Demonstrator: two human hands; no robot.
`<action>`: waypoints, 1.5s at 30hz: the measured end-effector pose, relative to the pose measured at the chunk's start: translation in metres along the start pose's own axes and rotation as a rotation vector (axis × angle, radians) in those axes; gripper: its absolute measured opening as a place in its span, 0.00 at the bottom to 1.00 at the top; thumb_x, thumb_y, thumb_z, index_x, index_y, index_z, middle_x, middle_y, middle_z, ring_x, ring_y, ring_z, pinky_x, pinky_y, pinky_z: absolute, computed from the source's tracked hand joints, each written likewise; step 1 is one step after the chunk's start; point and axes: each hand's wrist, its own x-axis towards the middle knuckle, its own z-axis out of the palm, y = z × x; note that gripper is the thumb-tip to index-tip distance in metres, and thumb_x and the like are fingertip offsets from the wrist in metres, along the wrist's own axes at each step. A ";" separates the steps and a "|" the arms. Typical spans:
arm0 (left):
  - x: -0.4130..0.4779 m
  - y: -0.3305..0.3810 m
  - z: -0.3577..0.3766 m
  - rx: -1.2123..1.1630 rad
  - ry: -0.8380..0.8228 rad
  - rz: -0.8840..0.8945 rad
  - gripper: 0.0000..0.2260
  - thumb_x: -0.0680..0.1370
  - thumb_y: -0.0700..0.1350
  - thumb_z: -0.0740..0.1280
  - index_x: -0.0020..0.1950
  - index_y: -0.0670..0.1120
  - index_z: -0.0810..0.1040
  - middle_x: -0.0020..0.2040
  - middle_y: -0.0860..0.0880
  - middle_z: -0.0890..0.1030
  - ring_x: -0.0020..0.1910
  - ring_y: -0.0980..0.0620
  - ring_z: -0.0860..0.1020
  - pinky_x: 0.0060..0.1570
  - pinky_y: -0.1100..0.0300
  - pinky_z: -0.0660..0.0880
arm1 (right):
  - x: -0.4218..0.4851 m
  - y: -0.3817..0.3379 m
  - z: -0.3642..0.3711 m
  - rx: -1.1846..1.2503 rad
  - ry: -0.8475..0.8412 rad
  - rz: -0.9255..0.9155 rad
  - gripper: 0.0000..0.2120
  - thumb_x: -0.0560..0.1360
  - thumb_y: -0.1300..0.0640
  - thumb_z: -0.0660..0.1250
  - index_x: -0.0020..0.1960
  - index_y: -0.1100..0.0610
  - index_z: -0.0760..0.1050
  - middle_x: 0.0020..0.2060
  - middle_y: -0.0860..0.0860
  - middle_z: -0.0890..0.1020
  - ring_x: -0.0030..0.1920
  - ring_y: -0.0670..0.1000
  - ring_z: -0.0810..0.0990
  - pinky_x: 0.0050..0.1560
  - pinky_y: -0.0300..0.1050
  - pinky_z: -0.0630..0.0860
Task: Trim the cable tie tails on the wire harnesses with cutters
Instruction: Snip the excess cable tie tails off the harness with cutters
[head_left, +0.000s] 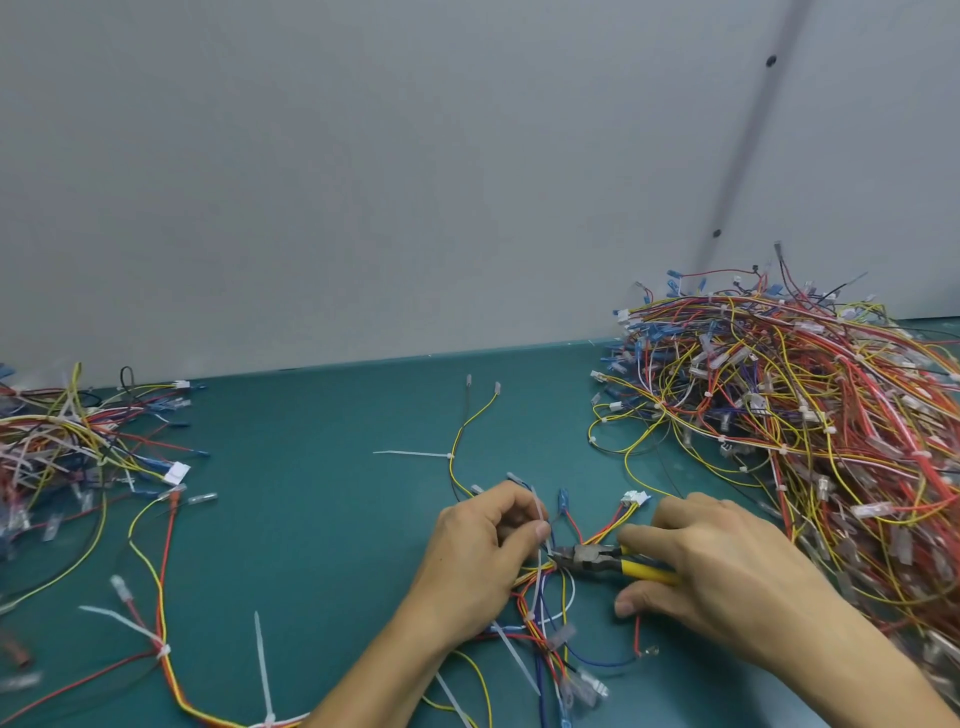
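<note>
Head view: the left hand (480, 564) pinches a white cable tie tail (540, 512) between thumb and forefinger, holding it upright above the wire harness (540, 608) on the green table (311, 519). The right hand (722, 571) curls round the yellow handles of the cutters (597, 560), which lie left to right, nose pointing left at the tail's foot, just below the left thumb. Tool and tail cross almost squarely. Whether the jaws stand apart I cannot tell.
</note>
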 end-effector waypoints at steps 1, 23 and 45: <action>0.000 0.000 0.000 0.002 0.001 0.002 0.08 0.75 0.38 0.70 0.39 0.50 0.77 0.33 0.52 0.79 0.33 0.52 0.78 0.38 0.62 0.74 | 0.000 0.000 0.000 -0.009 -0.007 -0.004 0.40 0.61 0.21 0.40 0.60 0.41 0.69 0.51 0.42 0.72 0.56 0.47 0.70 0.49 0.41 0.65; 0.000 0.004 -0.001 0.043 -0.014 0.018 0.09 0.75 0.38 0.70 0.39 0.51 0.77 0.31 0.59 0.77 0.32 0.61 0.74 0.38 0.70 0.70 | 0.004 0.004 0.002 0.087 -0.023 -0.053 0.37 0.62 0.22 0.45 0.61 0.42 0.71 0.47 0.43 0.69 0.52 0.47 0.69 0.49 0.40 0.65; 0.006 0.018 -0.017 -0.279 0.168 -0.068 0.06 0.75 0.34 0.68 0.40 0.43 0.76 0.41 0.50 0.84 0.44 0.50 0.84 0.49 0.56 0.78 | -0.006 -0.004 -0.014 0.003 0.041 0.089 0.38 0.62 0.21 0.42 0.61 0.41 0.67 0.44 0.42 0.65 0.53 0.45 0.74 0.39 0.43 0.65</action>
